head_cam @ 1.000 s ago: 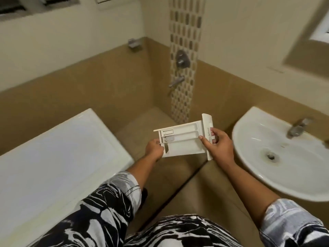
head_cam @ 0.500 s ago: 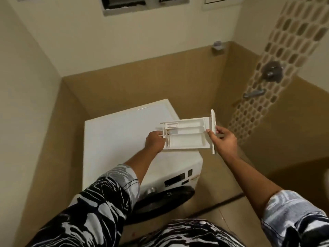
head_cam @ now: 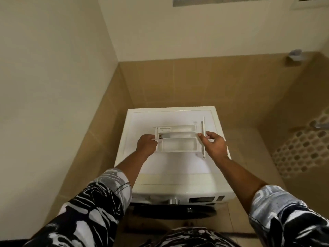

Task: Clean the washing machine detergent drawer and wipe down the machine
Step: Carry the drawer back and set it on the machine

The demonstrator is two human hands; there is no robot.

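The white detergent drawer with its open compartments facing up is level over the top of the white washing machine. My left hand grips the drawer's left end. My right hand pinches the front panel at the drawer's right end, thumb on the inner side. Whether the drawer touches the machine's top I cannot tell. The machine's control panel and dark round door show at its front, below my arms.
The machine stands in a corner between a cream wall on the left and tan tiled walls behind. A mosaic strip with a tap lies at the right. A wall fitting sits at the upper right. Tan floor runs to the machine's right.
I have turned left from the sink towards the washing machine, carrying the drawer in both hands. The drawer is now over the middle of the machine's top.
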